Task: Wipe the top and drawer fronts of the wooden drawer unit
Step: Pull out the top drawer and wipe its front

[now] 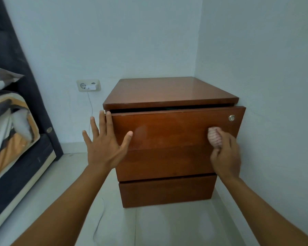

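A reddish-brown wooden drawer unit [169, 93] stands in the room's corner, with three drawer fronts. Its top drawer [171, 128] is pulled out slightly, leaving a dark gap under the top, and carries a round metal lock [231, 118] at the upper right. My left hand [105, 144] lies flat with fingers spread against the left edge of that drawer front. My right hand [226, 155] presses a bunched pink-and-white striped cloth [214, 137] onto the right part of the same front, below the lock. The middle drawer [164, 162] and bottom drawer [165, 192] are pushed in.
White walls close in behind and to the right of the unit. A wall socket [88, 85] with a plugged charger and a thin white cable [91, 107] sits left of it. A bed [14, 139] with a dark headboard and bedding fills the left. Pale floor tiles [149, 226] lie below.
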Demonstrator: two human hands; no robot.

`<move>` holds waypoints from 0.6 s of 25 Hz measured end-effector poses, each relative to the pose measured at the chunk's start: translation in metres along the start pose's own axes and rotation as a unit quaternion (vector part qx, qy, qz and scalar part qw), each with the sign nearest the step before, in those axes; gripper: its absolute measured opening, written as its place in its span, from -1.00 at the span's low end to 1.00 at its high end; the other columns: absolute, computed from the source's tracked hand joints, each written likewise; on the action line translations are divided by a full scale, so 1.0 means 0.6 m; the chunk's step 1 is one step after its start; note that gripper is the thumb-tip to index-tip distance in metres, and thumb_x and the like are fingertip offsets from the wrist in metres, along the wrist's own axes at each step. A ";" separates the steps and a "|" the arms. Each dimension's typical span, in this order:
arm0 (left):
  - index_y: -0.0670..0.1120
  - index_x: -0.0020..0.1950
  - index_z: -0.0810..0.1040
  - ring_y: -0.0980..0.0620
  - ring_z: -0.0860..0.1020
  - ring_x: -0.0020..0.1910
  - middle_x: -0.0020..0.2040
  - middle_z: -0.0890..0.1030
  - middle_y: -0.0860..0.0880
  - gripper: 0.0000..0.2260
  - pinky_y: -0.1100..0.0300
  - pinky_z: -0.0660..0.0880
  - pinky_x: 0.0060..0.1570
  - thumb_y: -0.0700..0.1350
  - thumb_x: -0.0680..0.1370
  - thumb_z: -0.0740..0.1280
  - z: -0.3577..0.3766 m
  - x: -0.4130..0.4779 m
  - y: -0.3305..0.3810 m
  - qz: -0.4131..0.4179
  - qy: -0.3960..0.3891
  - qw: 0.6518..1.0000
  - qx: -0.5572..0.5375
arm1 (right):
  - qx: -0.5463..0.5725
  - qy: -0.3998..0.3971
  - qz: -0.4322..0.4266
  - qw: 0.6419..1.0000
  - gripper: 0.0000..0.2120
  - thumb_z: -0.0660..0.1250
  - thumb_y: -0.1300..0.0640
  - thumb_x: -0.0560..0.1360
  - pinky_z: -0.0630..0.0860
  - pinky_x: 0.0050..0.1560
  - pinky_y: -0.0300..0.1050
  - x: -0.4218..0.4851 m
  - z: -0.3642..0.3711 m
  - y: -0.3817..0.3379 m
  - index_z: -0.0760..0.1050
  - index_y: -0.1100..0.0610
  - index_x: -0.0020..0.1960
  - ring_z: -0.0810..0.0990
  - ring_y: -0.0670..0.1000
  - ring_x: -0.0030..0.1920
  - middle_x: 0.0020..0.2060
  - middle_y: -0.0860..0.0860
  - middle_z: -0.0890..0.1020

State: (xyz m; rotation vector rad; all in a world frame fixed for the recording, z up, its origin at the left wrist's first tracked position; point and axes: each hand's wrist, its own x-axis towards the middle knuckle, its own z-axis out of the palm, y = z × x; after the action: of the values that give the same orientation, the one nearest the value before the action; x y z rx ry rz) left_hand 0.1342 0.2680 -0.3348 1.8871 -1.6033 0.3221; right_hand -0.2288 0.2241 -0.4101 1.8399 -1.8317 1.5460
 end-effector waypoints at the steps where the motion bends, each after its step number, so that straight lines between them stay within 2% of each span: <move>1: 0.05 0.67 -0.22 -0.15 -0.24 0.64 0.68 -0.21 -0.02 -0.16 -0.34 -0.15 0.54 0.49 0.53 -0.12 0.003 -0.009 0.004 0.000 -0.003 1.000 0.002 | -0.015 -0.015 -0.040 0.999 -0.34 0.35 0.35 0.47 0.54 -0.09 -0.07 -0.005 -0.009 -0.031 0.33 0.08 0.54 0.54 0.22 0.24 0.44 0.14 0.44; 2: 0.06 0.67 -0.20 -0.13 -0.27 0.64 0.67 -0.24 -0.02 -0.18 -0.33 -0.17 0.54 0.48 0.54 -0.12 0.008 -0.020 0.009 0.006 -0.005 1.000 0.003 | -0.040 -0.039 -0.087 0.995 -0.29 0.37 0.33 0.45 0.52 -0.19 -0.15 -0.008 -0.013 -0.062 0.31 0.04 0.56 0.58 0.17 0.13 0.49 0.13 0.40; 4: 0.07 0.68 -0.14 -0.09 -0.30 0.63 0.66 -0.26 0.00 -0.22 -0.32 -0.19 0.54 0.45 0.57 -0.12 0.021 -0.040 0.017 0.019 -0.007 1.000 0.006 | -0.098 -0.101 -0.150 0.979 -0.16 0.37 0.26 0.46 0.42 -0.39 -0.27 -0.008 -0.005 -0.116 0.13 -0.06 0.65 0.54 0.02 -0.15 0.63 0.10 0.17; 7: 0.07 0.68 -0.12 -0.09 -0.30 0.63 0.66 -0.26 0.01 -0.23 -0.35 -0.18 0.54 0.43 0.57 -0.12 0.037 -0.039 0.015 0.021 -0.017 1.000 0.010 | -0.166 -0.172 -0.134 0.962 -0.09 0.35 0.10 0.50 0.22 -0.48 -0.29 -0.007 0.017 -0.158 -0.12 -0.15 0.68 0.37 -0.11 -0.33 0.68 0.03 -0.16; 12: 0.04 0.68 -0.14 -0.10 -0.29 0.63 0.66 -0.27 -0.02 -0.21 -0.34 -0.19 0.53 0.44 0.56 -0.14 0.047 -0.014 0.009 0.023 -0.030 0.999 0.020 | -0.198 -0.218 -0.117 0.948 -0.10 0.29 0.02 0.53 0.23 -0.48 -0.26 0.002 0.021 -0.175 -0.21 -0.18 0.67 0.38 -0.10 -0.40 0.67 0.00 -0.24; 15: 0.03 0.68 -0.13 -0.11 -0.29 0.63 0.67 -0.26 -0.03 -0.20 -0.33 -0.20 0.52 0.44 0.56 -0.13 0.049 0.005 0.007 0.009 -0.039 0.999 0.023 | -0.195 -0.224 -0.119 0.948 -0.20 0.20 -0.08 0.56 0.26 -0.49 -0.24 0.012 0.028 -0.181 -0.17 -0.19 0.67 0.42 -0.06 -0.43 0.68 -0.03 -0.21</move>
State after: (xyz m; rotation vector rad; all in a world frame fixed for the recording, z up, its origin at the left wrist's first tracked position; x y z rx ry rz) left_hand 0.1245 0.2476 -0.3547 1.9431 -1.6789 0.2988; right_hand -0.1348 0.2358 -0.3537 2.2179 -1.8133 0.6592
